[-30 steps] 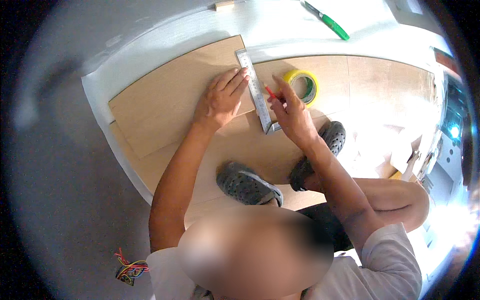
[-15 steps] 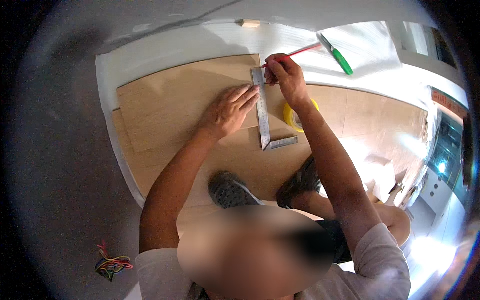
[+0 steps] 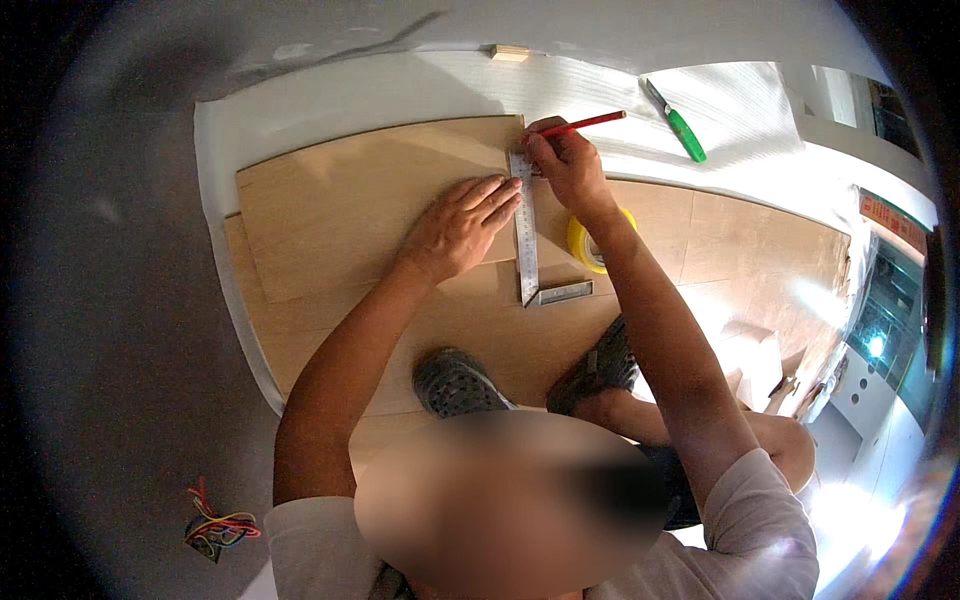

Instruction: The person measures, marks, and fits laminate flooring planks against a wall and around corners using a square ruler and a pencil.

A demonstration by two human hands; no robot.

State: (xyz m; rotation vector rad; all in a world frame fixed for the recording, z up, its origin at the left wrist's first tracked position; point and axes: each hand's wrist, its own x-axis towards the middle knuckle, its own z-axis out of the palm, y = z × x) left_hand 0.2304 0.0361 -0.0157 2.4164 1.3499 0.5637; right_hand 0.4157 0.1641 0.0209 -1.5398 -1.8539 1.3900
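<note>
Pencil point(image 3: 600, 120): partly hidden in the right hand point(image 3: 568, 165); tip perhaps at the board point(image 3: 380, 200), too small to tell.
Square point(image 3: 528, 250): marks too fine to read.
Tape point(image 3: 577, 240): partly covered by the right forearm point(image 3: 660, 310).
Left shoe point(image 3: 450, 380): heel behind the blurred oval point(image 3: 510, 500).
Shirt point(image 3: 320, 550): cut off below.

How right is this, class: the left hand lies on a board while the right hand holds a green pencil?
Not quite: the pencil is red, not green, as the head view shows. The right hand does hold it, and the left hand lies on a board.
</note>
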